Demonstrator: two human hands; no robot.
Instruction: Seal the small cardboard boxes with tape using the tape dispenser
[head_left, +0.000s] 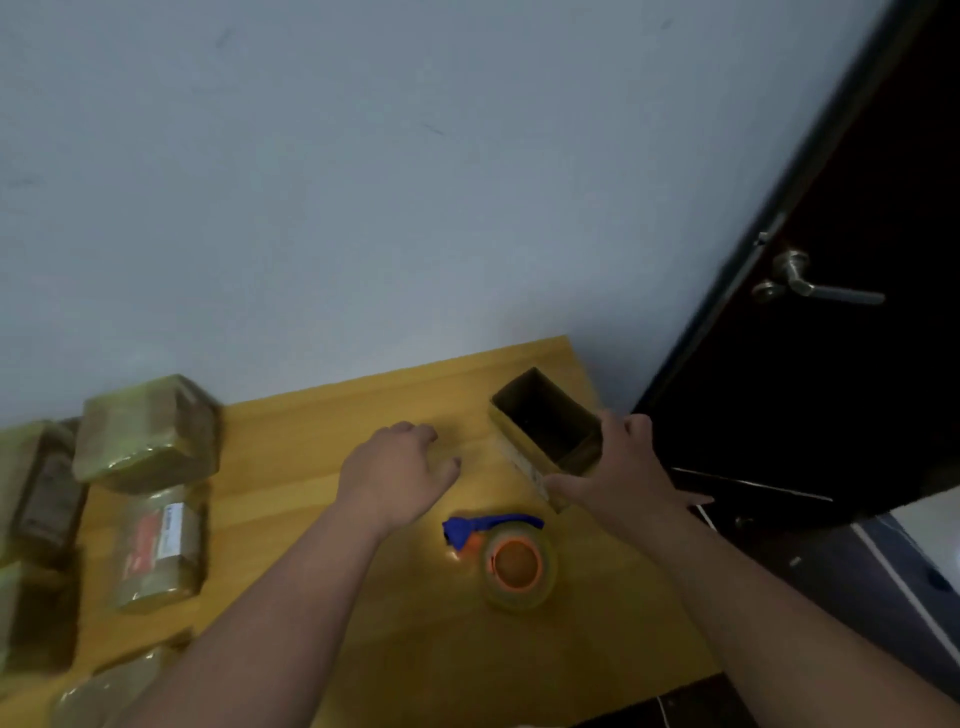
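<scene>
While you lean over the yellow table (395, 623), the scene reads so:
Right hand: your right hand (623, 467) grips the open cardboard box (545, 415) at its near right corner, thumb along the near side, fingers curled over the rim.
Left hand: your left hand (400, 467) rests on the table at centre frame, fingers loosely bent, holding nothing.
Box: open-topped, right of centre, near the table's far edge.
Tape dispenser: the tape dispenser (506, 556), blue with an orange hub, lies below centre between your forearms.
Taped boxes: the taped boxes (150, 436) sit at the lower left.
Door: a dark door (831, 234) with a metal handle (810, 286) fills the right edge.
</scene>
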